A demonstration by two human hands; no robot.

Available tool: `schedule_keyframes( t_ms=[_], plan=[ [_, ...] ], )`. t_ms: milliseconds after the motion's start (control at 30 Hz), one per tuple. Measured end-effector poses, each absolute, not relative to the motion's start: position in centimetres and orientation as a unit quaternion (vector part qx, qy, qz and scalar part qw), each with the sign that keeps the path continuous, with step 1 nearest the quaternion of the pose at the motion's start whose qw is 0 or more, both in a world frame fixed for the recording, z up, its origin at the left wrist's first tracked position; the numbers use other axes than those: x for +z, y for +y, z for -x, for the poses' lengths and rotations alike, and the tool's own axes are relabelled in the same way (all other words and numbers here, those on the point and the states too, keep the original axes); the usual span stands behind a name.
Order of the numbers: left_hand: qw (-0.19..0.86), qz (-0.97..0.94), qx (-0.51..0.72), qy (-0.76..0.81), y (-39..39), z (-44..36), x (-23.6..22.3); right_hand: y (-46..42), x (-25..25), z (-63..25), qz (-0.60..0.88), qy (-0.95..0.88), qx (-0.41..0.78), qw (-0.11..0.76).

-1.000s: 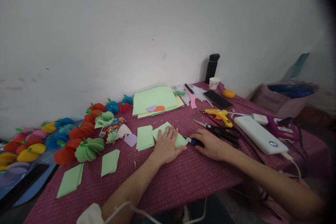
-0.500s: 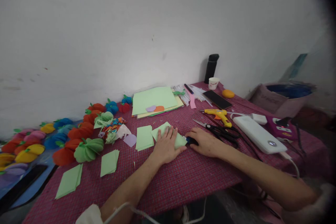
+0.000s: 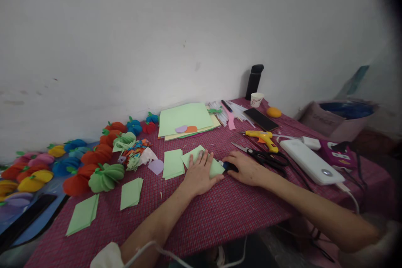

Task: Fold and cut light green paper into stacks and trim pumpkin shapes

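My left hand (image 3: 201, 173) lies flat with its fingers spread, pressing a small stack of light green paper (image 3: 216, 168) onto the table. Closed round a small dark blue stapler (image 3: 230, 167), my right hand (image 3: 246, 169) rests at the stack's right corner. Most of the stapler is hidden under my fingers. Just left of the pressed stack sits another green paper pile (image 3: 172, 164). Two more piles, a middle one (image 3: 131, 194) and a far-left one (image 3: 82, 215), lie nearer the front edge. Black scissors (image 3: 266, 158) lie beyond my right hand.
Paper pumpkins (image 3: 106, 178) in several colours crowd the left side beside paper scraps (image 3: 136, 155). Large green sheets (image 3: 185, 117) lie by the wall. A yellow glue gun (image 3: 262, 137), phone (image 3: 260, 119), white power bank (image 3: 310, 162), paper cup (image 3: 256, 99) and black bottle (image 3: 253, 83) stand right.
My right hand has shifted slightly left, bringing the stapler against the corner of the paper stack. My left hand has stayed in place.
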State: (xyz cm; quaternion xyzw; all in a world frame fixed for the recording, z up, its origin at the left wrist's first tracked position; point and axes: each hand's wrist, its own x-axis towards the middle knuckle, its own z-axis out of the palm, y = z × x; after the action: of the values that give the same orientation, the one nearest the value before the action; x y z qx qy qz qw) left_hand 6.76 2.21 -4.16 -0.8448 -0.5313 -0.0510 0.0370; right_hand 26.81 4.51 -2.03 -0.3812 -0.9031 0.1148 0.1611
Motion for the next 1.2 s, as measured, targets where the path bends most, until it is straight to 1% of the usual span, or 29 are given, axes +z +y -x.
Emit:
schedule_keyframes(
  t_ms=[133,300,667,867,1200],
  plan=[
    [0.046,0.845,-0.040,-0.531,2.2,-6.7,-4.3,4.8,-2.1,-26.1,0.374,-0.906,0.108,0.164],
    [0.038,0.846,-0.055,-0.529,2.2,-6.7,-4.3,5.3,-2.2,-25.6,0.372,-0.909,0.103,0.159],
    [0.029,0.847,-0.057,-0.528,2.1,-6.8,-3.8,6.4,-2.6,-26.0,0.375,-0.907,0.108,0.160],
    [0.077,0.806,-0.107,-0.576,3.6,-6.5,-3.2,6.3,-2.4,-26.0,0.372,-0.909,0.104,0.158],
    [0.051,0.799,-0.064,-0.596,4.8,-5.4,-5.1,6.2,-1.9,-25.7,0.385,-0.903,0.113,0.154]
  ],
)
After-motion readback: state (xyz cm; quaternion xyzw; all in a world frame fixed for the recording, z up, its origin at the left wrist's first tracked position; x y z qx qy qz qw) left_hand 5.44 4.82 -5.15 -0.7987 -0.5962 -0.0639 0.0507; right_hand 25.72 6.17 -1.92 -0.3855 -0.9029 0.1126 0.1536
